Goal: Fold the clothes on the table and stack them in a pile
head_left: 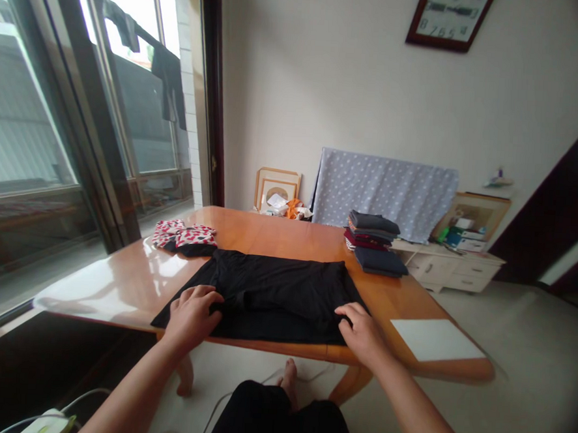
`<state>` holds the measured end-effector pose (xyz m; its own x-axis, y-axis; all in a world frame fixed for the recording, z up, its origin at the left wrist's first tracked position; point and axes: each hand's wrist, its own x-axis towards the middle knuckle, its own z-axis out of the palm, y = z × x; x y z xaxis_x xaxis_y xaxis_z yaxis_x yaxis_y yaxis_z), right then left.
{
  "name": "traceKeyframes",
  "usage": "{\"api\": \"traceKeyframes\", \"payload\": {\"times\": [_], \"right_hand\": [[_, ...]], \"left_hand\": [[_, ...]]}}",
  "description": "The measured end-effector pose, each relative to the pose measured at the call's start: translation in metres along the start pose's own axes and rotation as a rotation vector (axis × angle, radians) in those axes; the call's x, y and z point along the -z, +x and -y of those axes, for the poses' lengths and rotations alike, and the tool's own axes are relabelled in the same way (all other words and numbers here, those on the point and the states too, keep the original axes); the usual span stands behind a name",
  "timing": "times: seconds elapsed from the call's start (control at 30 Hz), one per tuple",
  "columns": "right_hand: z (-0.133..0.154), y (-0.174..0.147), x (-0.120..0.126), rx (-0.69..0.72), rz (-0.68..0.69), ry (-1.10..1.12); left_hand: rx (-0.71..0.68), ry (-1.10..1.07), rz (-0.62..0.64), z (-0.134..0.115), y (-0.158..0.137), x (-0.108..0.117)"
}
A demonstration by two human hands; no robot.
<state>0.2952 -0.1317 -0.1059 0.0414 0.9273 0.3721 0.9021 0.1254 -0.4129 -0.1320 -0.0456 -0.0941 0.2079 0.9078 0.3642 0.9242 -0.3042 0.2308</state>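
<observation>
The black garment [284,288] lies spread on the bench [263,231], along the near edge, directly in front of you. Its upper layer is folded over a wider lower layer.

Your left hand [191,314] is on the left part of the garment. The left fingers [199,294] are bent, with the tips and thumb at the fabric. Your right hand [364,332] is at the right side; the right fingers [354,310] are likewise bent, tips at the fabric. You cannot tell from this view whether either set pinches the cloth or only presses on it. The main width of the garment lies between both sets of fingers and extends beyond them toward the far side.

A red-and-white patterned garment [190,235] lies beyond the far-left corner. A stack of folded clothes [372,231] stands at the far right; a white sheet [435,340] lies to the right of your right hand.
</observation>
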Motion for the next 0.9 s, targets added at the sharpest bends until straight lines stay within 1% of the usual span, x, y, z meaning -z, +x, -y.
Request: {"api": "traceKeyframes", "payload": {"times": [0.07, 0.17, 0.3, 0.4, 0.53, 0.67, 0.73, 0.8, 0.9], "right_hand": [[0.01, 0.0, 0.002, 0.013, 0.024, 0.005], [0.024, -0.002, 0.003, 0.054, 0.11, 0.034], [0.031, -0.006, -0.002, 0.063, 0.168, 0.023], [0.029, -0.007, -0.005, 0.054, 0.165, 0.032], [0.025, -0.003, -0.007, 0.059, 0.124, 0.119], [0.019, -0.003, -0.005, 0.093, 0.03, 0.202], [0.016, -0.006, -0.003, 0.114, -0.01, 0.209], [0.013, -0.012, -0.002, 0.124, -0.004, 0.183], [0.01, -0.02, -0.003, 0.127, 0.057, 0.118]], "left_hand": [[-0.019, 0.025, -0.014, -0.006, -0.002, 0.004], [-0.054, 0.015, -0.003, -0.019, -0.004, 0.006], [-0.046, -0.033, 0.018, -0.034, -0.005, 0.001], [-0.023, -0.069, 0.037, -0.041, -0.006, -0.003], [-0.019, -0.069, 0.068, -0.043, -0.006, -0.002], [-0.066, -0.097, -0.017, -0.04, -0.009, 0.007], [-0.115, -0.126, -0.037, -0.037, -0.013, 0.011], [-0.167, -0.141, -0.018, -0.035, -0.019, 0.013], [-0.223, -0.133, 0.052, -0.033, -0.027, 0.014]]}}
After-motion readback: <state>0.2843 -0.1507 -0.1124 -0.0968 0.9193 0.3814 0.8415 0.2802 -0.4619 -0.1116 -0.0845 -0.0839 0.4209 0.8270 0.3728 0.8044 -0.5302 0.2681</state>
